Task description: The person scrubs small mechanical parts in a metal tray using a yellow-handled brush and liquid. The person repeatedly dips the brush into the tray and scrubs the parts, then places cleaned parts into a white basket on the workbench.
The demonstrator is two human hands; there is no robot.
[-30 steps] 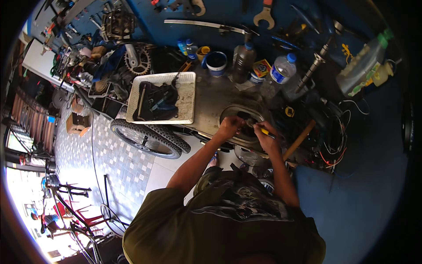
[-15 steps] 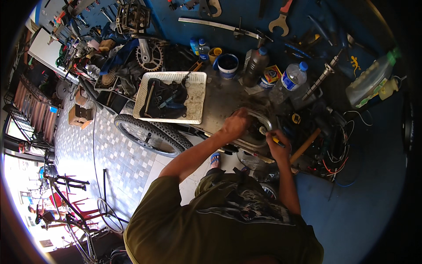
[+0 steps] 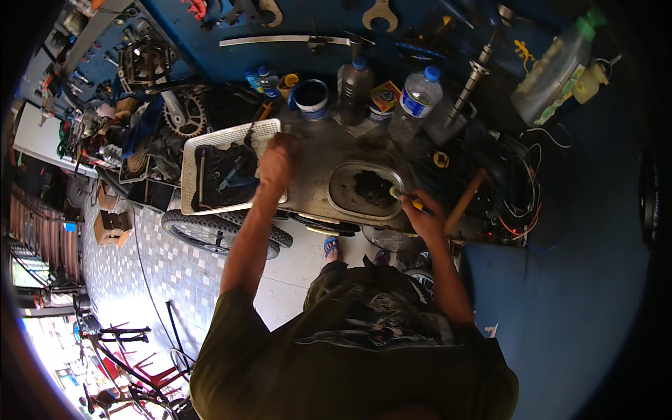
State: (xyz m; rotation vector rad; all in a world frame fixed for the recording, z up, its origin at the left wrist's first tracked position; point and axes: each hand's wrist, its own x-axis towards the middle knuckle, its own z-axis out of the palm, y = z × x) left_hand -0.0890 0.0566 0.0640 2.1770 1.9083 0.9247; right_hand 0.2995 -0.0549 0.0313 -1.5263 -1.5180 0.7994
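Note:
My right hand (image 3: 425, 214) is closed around a brush with a yellow and black handle (image 3: 420, 206). Its pale head (image 3: 396, 192) rests over the right side of an oval metal tray (image 3: 339, 201) on the bench. Dark, wet-looking matter (image 3: 371, 187) lies inside the tray. Over the right rim of a white perforated plastic basket (image 3: 189, 178) hovers my left hand (image 3: 278, 166); motion smears its fingers, so I cannot tell whether they hold anything. Pliers with blue handles (image 3: 236, 175) and dark parts lie in the basket.
Behind the tray stand a dark bottle (image 3: 355, 87), a clear bottle with a blue cap (image 3: 420, 101) and a white-and-blue tub (image 3: 311, 105). A wooden handle (image 3: 465, 201) and tangled cables (image 3: 528, 189) lie to the right. A bicycle wheel (image 3: 203, 234) is below the basket.
My left hand has moved left from the tray to the basket's right rim, uncovering the tray. My right hand keeps the brush at the tray's right side. The whole view has shifted.

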